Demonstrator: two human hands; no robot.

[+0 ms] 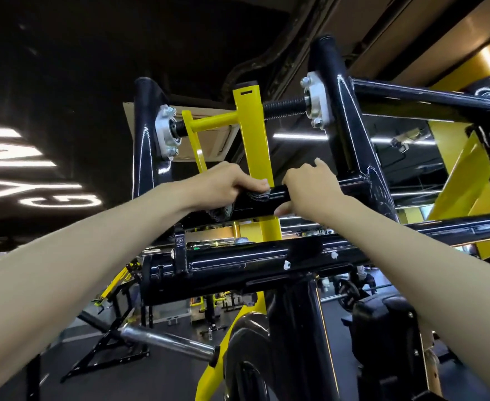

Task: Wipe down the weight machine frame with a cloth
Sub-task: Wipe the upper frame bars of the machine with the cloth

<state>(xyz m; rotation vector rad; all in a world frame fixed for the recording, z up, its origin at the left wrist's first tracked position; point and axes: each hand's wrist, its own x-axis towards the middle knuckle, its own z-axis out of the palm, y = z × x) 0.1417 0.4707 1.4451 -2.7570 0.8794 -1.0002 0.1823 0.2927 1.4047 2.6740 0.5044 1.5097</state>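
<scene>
Middle of the frame: the left hand [226, 183] has its fingers curled over a dark, nubbly woven cloth [253, 195], bunching it against the weight machine's glossy black tubular crossbar [350, 183]. The right hand [310, 186] wraps the same bar just beside it, thumb underneath. A flat-sided yellow post [252, 125] rises right behind.

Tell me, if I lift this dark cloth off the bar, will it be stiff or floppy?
Probably floppy: the cloth bunches under the left hand and its end sags below the black crossbar. Thin, so likely light; may slide on the glossy paint.
</scene>
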